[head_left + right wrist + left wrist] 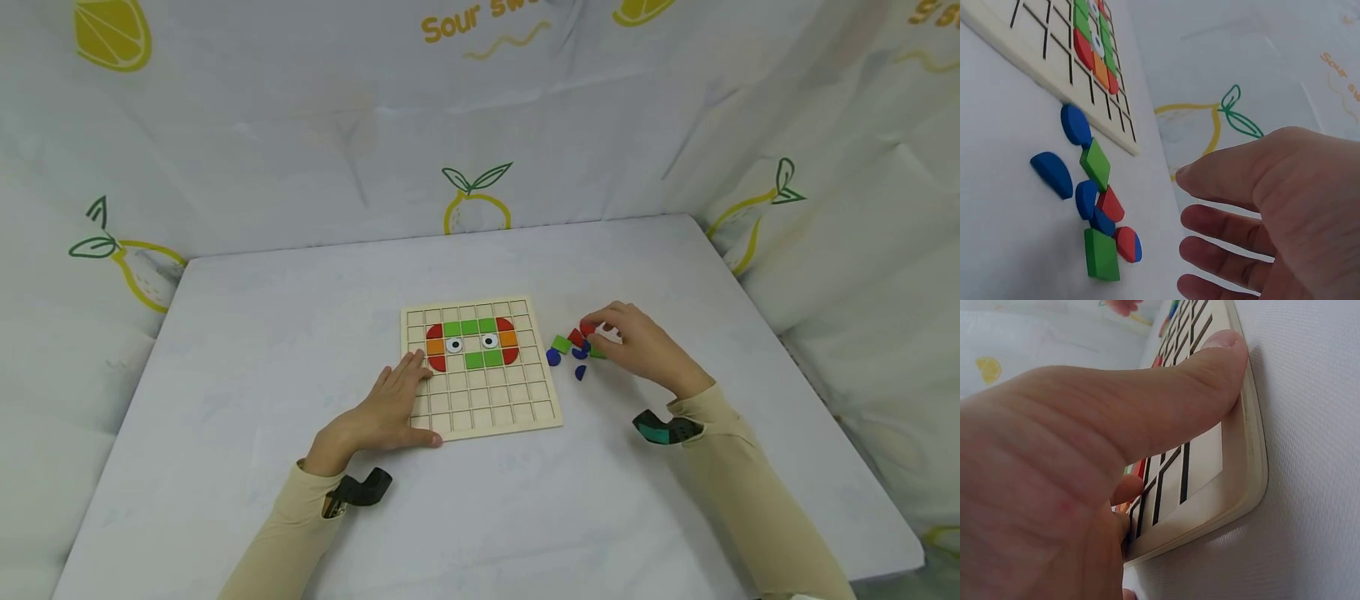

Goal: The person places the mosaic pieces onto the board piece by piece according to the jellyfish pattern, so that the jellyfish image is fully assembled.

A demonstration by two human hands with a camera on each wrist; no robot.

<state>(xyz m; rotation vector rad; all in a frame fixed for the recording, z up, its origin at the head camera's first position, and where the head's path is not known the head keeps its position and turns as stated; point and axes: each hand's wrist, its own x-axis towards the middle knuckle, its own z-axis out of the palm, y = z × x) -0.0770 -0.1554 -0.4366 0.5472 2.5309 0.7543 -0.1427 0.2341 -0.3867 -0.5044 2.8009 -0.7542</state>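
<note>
While the right hand (637, 337) hangs over the loose pieces at about three o'clock from the board, I see its thumb and fingers parted in the right wrist view, with nothing pinched between them. From the head camera its fingertips sit right by a red piece (587, 327); whether they touch it, I cannot tell. The left hand (386, 412) is spread, at eight o'clock, resting on the corner of the board (497, 396), thumb over the near edge.

Around the right hand's fingertips I count a small scatter: a blue disc (553, 357) nearest the board, a green square (561, 343) just beside it, a blue half-disc (581, 372) toward me, plus other red, blue and green bits.

On the board, toward twelve o'clock from its middle, lies a figure of red corners, green squares, orange squares and two eye tiles. I judge it mostly laid: two cells within it are bare, one between the eyes, one in its lowest row next to the red corner at seven o'clock. The scattered pieces remain unplaced on the white surface (262, 375).
</note>
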